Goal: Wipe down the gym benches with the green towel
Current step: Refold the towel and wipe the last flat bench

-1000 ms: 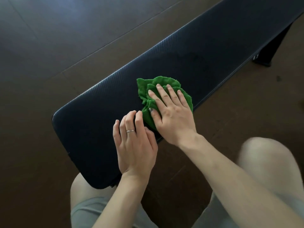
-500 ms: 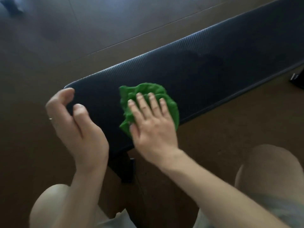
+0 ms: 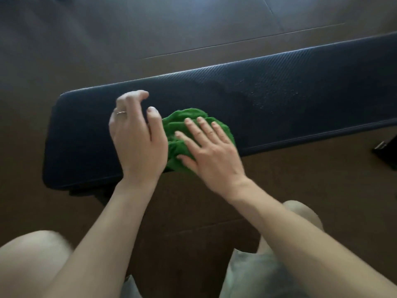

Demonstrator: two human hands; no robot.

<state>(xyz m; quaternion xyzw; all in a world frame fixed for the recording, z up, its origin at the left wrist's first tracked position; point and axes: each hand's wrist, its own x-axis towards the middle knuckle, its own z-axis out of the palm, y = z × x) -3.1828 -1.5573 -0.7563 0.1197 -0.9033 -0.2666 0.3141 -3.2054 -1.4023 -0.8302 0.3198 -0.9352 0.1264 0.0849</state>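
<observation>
Floor (image 3: 193, 29): dark brown, laid in large panels, with thin seam lines running across and diagonally at the upper right and a pale sheen of light near the top centre. Dark object with a small metal fitting (image 3: 384, 151): at the right edge, resting on the floor, mostly cut off and not identifiable. Ring (image 3: 121, 112): thin band, pale metal; shorts (image 3: 253, 274): light grey, seen at the bottom edge over bare knees (image 3: 32, 254), blurred.
</observation>
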